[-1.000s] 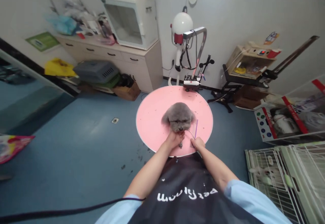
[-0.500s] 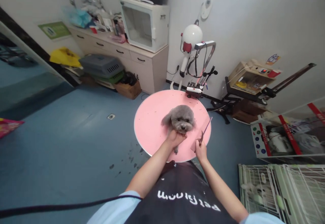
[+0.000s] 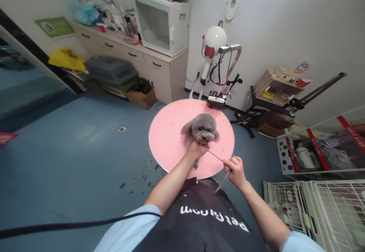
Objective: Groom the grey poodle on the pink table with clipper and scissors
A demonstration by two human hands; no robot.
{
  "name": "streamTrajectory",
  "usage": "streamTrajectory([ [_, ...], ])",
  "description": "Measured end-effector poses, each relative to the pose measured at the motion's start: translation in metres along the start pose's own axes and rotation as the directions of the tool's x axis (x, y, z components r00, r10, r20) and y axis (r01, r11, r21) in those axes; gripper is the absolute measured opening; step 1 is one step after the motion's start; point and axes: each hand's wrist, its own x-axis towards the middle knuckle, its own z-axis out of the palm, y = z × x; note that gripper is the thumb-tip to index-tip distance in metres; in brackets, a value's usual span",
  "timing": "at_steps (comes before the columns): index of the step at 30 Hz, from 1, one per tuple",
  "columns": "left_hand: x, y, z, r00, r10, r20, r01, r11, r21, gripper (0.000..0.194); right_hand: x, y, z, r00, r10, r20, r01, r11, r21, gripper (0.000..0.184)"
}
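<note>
A grey, curly-coated dog (image 3: 204,125) faces me on the round pink table (image 3: 165,141). My left hand (image 3: 196,151) is closed under its chin, with the fingers partly hidden by the muzzle. To the right, my right hand (image 3: 236,170) is wrapped round a thin metal comb (image 3: 216,156), seen almost edge-on, whose far end reaches the dog's chin beside my left fingers. Grooming scissors (image 3: 222,182) are also in that hand, pointing down towards my black apron (image 3: 205,229).
A tool holder (image 3: 216,99) and a white dryer (image 3: 215,37) on a stand are behind the table. Wire cages (image 3: 288,195) stand at right. A cabinet (image 3: 176,73) carries a glass-fronted box (image 3: 152,23). A black cord (image 3: 85,223) crosses at lower left. Dark hair clippings lie on the floor.
My right hand has moved right and turned. The comb has swung from pointing up and away to pointing left at the dog's chin; the scissors now point down. My left hand stays under the chin.
</note>
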Motion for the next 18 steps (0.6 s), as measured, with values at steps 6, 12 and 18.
streamTrajectory([
  [6,0.000,0.006,-0.005,0.999,0.041,-0.004,-0.040,0.997,0.066,0.019,0.053,-0.002,-0.035,0.915,-0.302,0.268,0.344,0.930,-0.125,0.029],
  [12,-0.003,0.015,-0.023,0.985,0.164,-0.054,-0.148,0.963,0.227,0.012,0.096,0.002,-0.055,0.807,-0.316,0.498,0.436,0.888,-0.144,0.030],
  [18,-0.014,0.002,-0.040,0.727,0.681,-0.089,-0.532,0.641,0.553,0.046,0.090,0.040,-0.033,0.473,-0.174,0.864,0.349,0.937,-0.003,0.023],
])
